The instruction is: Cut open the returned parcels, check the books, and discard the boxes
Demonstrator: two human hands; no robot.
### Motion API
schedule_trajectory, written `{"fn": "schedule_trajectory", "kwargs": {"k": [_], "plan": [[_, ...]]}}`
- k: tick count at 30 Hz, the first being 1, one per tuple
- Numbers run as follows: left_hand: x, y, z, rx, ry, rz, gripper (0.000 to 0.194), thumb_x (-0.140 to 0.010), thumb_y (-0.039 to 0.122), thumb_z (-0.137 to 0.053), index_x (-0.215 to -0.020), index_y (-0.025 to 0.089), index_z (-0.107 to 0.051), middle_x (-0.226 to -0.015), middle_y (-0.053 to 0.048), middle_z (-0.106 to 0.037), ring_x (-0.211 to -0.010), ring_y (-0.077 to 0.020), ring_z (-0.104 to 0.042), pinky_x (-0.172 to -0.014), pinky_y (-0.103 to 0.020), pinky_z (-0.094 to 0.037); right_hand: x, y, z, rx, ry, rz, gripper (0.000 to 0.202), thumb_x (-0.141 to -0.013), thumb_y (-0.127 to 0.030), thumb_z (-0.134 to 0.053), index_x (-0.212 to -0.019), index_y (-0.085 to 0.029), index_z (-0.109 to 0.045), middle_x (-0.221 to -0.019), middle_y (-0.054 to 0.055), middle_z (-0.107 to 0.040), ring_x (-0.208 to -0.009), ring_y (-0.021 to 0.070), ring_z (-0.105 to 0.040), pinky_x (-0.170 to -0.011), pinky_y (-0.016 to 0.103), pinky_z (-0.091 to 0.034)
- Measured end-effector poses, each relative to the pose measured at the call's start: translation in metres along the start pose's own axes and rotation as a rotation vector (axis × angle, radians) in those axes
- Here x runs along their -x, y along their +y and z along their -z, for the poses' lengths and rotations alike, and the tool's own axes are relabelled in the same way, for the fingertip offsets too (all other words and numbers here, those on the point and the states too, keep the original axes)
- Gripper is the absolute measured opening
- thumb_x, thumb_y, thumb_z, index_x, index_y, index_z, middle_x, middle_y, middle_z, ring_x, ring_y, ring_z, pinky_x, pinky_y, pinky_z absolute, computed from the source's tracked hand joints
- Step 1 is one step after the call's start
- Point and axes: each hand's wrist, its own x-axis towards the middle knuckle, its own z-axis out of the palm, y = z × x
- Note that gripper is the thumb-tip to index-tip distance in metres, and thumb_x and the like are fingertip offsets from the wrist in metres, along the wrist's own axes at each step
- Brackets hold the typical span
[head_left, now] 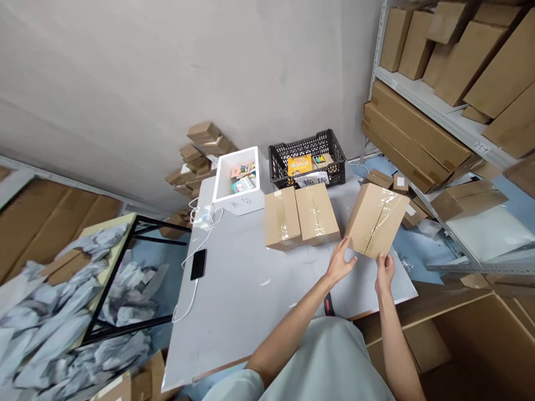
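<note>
A taped cardboard box (pixel 375 220) is at the right end of the grey table (pixel 238 295), turned at an angle; whether it rests fully on the tabletop I cannot tell. My right hand (pixel 384 271) grips its near edge by the lower right corner, thumb on the taped face. My left hand (pixel 340 262) is open, thumb spread away, with its fingertips against the box's left side. Left of it, two more taped boxes stand side by side, a left box (pixel 283 214) and a right box (pixel 316 211).
Behind the boxes sit a black plastic crate (pixel 284 153) and a white foam box (pixel 238 203), both holding packets or books. A phone (pixel 198 264) on a white cable lies at left. Shelves (pixel 443 106) of cartons rise at right, above a large open carton (pixel 476 334).
</note>
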Motion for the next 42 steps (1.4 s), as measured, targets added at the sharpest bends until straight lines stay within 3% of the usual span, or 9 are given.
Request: {"fn": "schedule_trajectory", "kwargs": {"k": [5,10,15,18,21,26,31,38,42], "plan": [[0.042,0.005,0.002,-0.014,-0.014,-0.064,0.081,-0.092,0.024,-0.076,-0.170,0.023,-0.056,-0.171,-0.017,-0.059,-0.161,-0.0368,-0.057,-0.140,-0.061,-0.043,0.082,0.004,0.040,-0.011,0.089,-0.145,0.071,-0.075,-0.078,-0.086,-0.117,-0.025,-0.068,-0.129,0.009,-0.075,-0.120,0.0291,-0.073,-0.109,0.055,-0.064],[0.062,0.045,0.027,-0.048,-0.103,-0.200,0.079,-0.094,0.024,-0.074,-0.170,0.021,-0.056,-0.171,-0.017,-0.057,-0.162,-0.0357,-0.055,-0.141,-0.053,-0.044,0.142,-0.014,0.040,-0.021,0.055,-0.201,0.063,-0.073,-0.080,-0.088,-0.097,-0.026,-0.066,-0.105,0.002,-0.071,-0.102,0.0217,-0.073,-0.104,0.051,-0.069],[0.087,0.088,0.090,-0.117,-0.119,-0.363,0.073,-0.100,0.028,-0.070,-0.171,0.018,-0.056,-0.167,-0.017,-0.062,-0.159,-0.0351,-0.057,-0.139,-0.052,-0.045,0.232,-0.047,0.016,-0.008,-0.133,-0.277,0.059,-0.075,-0.075,-0.097,-0.081,-0.025,-0.066,-0.086,-0.003,-0.065,-0.085,0.0174,-0.069,-0.102,0.045,-0.071],[0.115,0.088,0.142,-0.121,-0.084,-0.387,0.064,-0.105,0.033,-0.067,-0.167,0.019,-0.061,-0.159,-0.016,-0.068,-0.154,-0.0342,-0.061,-0.137,-0.052,-0.048,0.294,-0.065,-0.005,0.051,-0.274,-0.385,0.058,-0.076,-0.076,-0.097,-0.082,-0.024,-0.073,-0.087,0.002,-0.072,-0.095,0.0237,-0.078,-0.095,0.041,-0.071],[0.149,0.059,0.196,-0.086,-0.016,-0.338,0.059,-0.106,0.033,-0.066,-0.164,0.019,-0.064,-0.159,-0.016,-0.069,-0.154,-0.0340,-0.062,-0.136,-0.051,-0.048,0.346,-0.072,-0.027,0.135,-0.368,-0.438,0.062,-0.072,-0.080,-0.098,-0.085,-0.024,-0.076,-0.094,0.006,-0.078,-0.110,0.0316,-0.083,-0.091,0.041,-0.070],[0.205,-0.028,0.281,0.034,0.109,-0.166,0.058,-0.102,0.029,-0.066,-0.160,0.020,-0.069,-0.155,-0.014,-0.073,-0.146,-0.0325,-0.068,-0.131,-0.050,-0.052,0.402,-0.058,-0.063,0.326,-0.645,-0.516,0.066,-0.071,-0.086,-0.094,-0.088,-0.025,-0.079,-0.098,0.007,-0.080,-0.105,0.0337,-0.084,-0.092,0.044,-0.068],[0.232,-0.111,0.341,0.354,0.257,0.201,0.048,-0.090,0.030,-0.076,-0.137,0.022,-0.084,-0.143,-0.010,-0.081,-0.144,-0.0334,-0.071,-0.135,-0.051,-0.047,0.428,-0.020,-0.109,0.546,-0.990,-0.559,0.067,-0.075,-0.089,-0.088,-0.096,-0.026,-0.083,-0.104,0.009,-0.083,-0.113,0.0360,-0.083,-0.104,0.050,-0.067],[0.253,-0.177,0.366,0.578,0.445,0.414,0.067,-0.096,0.040,-0.071,-0.160,0.019,-0.066,-0.170,-0.020,-0.063,-0.157,-0.0363,-0.063,-0.124,-0.052,-0.059,0.406,-0.013,-0.139,0.653,-1.218,-0.305,0.059,-0.078,-0.075,-0.091,-0.114,-0.027,-0.087,-0.129,0.011,-0.088,-0.120,0.0352,-0.082,-0.116,0.054,-0.061],[0.305,-0.208,0.356,0.610,0.572,0.543,0.062,-0.099,0.044,-0.069,-0.156,0.021,-0.068,-0.172,-0.019,-0.062,-0.162,-0.0353,-0.057,-0.127,-0.053,-0.056,0.328,-0.043,-0.112,0.639,-0.935,0.044,0.049,-0.095,-0.068,-0.077,-0.118,-0.026,-0.086,-0.129,0.013,-0.087,-0.126,0.0329,-0.080,-0.121,0.053,-0.058]]}}
